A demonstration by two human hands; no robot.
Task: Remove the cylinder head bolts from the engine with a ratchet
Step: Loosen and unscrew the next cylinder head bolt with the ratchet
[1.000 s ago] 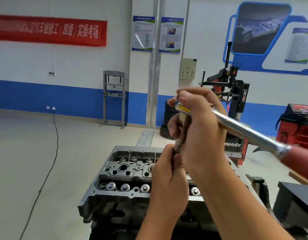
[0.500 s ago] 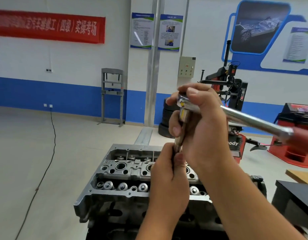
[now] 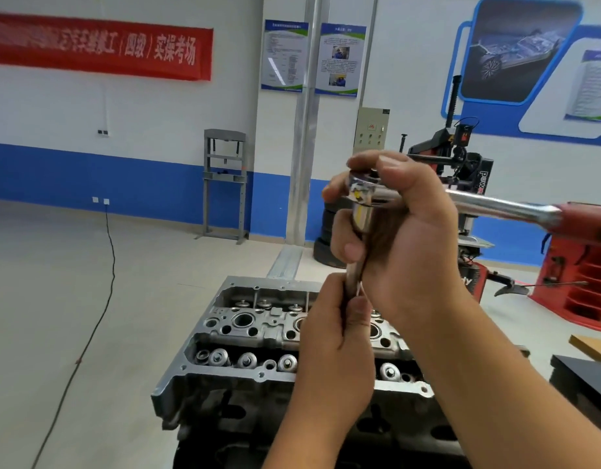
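A grey aluminium cylinder head point(image 3: 258, 330) sits on the engine below me, its valve springs and holes showing. A chrome ratchet point(image 3: 488, 206) with a red grip points out to the right, held above the head. My right hand point(image 3: 404, 238) grips the ratchet's head and the socket under it. A long bolt or extension shaft point(image 3: 353, 277) hangs down from the socket. My left hand point(image 3: 332, 350) pinches the shaft's lower part, whose lower end is hidden behind the fingers.
A red and black tyre changer point(image 3: 461, 170) stands behind the engine at the right, next to a red tool cabinet point(image 3: 583, 282). A dark bench corner point(image 3: 583, 374) is at the right edge. A black cable point(image 3: 99, 306) runs across the floor on the left.
The ratchet handle has swung up from a downward slope to nearly level. Both hands keep their hold on the ratchet head and shaft. The view has dropped slightly toward the engine.
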